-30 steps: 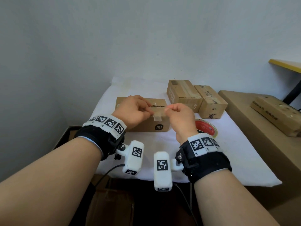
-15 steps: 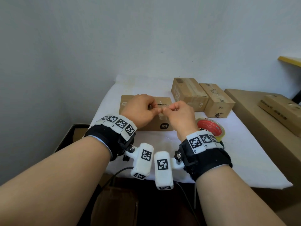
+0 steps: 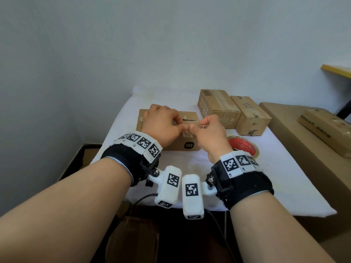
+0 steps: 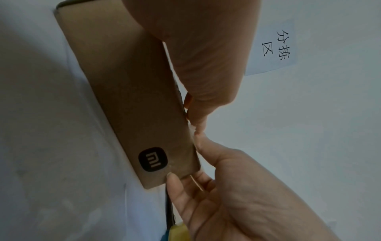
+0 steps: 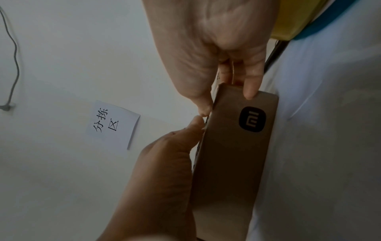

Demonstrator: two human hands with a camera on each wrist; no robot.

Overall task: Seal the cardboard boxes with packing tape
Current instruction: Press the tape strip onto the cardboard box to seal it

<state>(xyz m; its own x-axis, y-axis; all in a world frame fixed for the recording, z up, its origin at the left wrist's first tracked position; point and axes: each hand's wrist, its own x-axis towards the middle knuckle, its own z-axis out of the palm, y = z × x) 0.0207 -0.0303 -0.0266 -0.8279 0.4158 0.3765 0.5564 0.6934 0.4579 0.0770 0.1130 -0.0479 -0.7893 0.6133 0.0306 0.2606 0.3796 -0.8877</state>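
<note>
- Left hand (image 3: 161, 126): on top of the flat Mi-logo box (image 3: 167, 144), fingers curled, thumb tip pinching the tape strip (image 3: 187, 133) at the near top edge.
- Box long axis runs left-right on the tabletop (image 3: 275, 186), right under both hands.
- Right hand (image 3: 210, 135): meets the left thumb-to-thumb, fingers pinched narrow on the same strip; little finger touches the front face.
- Tape roll (image 3: 243, 147) just right of that hand.

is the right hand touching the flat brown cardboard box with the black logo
Touching. In the right wrist view a fingertip of the right hand lies on the flat brown cardboard box near its black logo.
</note>
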